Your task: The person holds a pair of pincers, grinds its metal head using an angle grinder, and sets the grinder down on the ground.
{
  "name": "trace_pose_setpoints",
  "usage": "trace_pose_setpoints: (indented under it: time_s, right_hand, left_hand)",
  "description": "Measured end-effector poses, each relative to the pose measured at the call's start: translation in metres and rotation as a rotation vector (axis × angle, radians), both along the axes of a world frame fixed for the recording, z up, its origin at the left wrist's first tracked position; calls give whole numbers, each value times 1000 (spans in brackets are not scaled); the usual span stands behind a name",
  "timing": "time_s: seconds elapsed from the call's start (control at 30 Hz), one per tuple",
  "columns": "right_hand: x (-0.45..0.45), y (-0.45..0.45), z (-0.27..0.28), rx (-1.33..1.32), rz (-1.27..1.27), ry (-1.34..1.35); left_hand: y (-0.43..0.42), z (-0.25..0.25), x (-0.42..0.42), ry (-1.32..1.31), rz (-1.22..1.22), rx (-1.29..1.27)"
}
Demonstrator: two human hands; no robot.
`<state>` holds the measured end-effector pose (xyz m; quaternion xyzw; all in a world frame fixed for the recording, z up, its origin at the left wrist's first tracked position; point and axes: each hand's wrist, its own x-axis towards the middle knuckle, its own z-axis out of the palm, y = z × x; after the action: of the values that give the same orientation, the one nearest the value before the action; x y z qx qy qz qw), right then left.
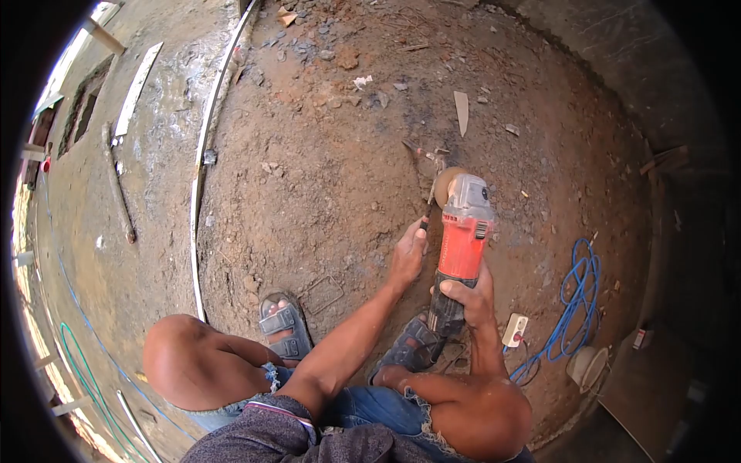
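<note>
My right hand (pixel 472 297) is wrapped round the dark rear body of a red angle grinder (pixel 461 248). The grinder's grey head points away from me, and its round tan disc (pixel 445 185) faces left. My left hand (pixel 409 253) is closed on the dark, red-marked grip of a thin metal tool (pixel 431 202), whose exact kind I cannot make out. Its shaft runs up beside the disc; whether the two touch is unclear. Just beyond the disc is a small metal piece (pixel 440 157), partly hidden, with a thin pointed object (pixel 414 148) close by.
Rough dirt ground (pixel 332 177) with stones surrounds my sandalled feet. A white socket block (pixel 515 329) with a plug lies at right, beside a coiled blue cable (pixel 579 285). A long pale strip (pixel 202 147) and a wooden stick (pixel 117 185) lie at left.
</note>
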<state>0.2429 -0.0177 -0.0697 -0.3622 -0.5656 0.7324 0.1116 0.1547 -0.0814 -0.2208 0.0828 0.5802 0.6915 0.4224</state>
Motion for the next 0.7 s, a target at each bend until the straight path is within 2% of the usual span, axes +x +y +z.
trace_pose_setpoints:
  time_s: [0.7]
  right_hand:
    - [-2, 0, 3, 15, -13, -19]
  left_hand:
    - [1, -2, 1, -23, 18, 43]
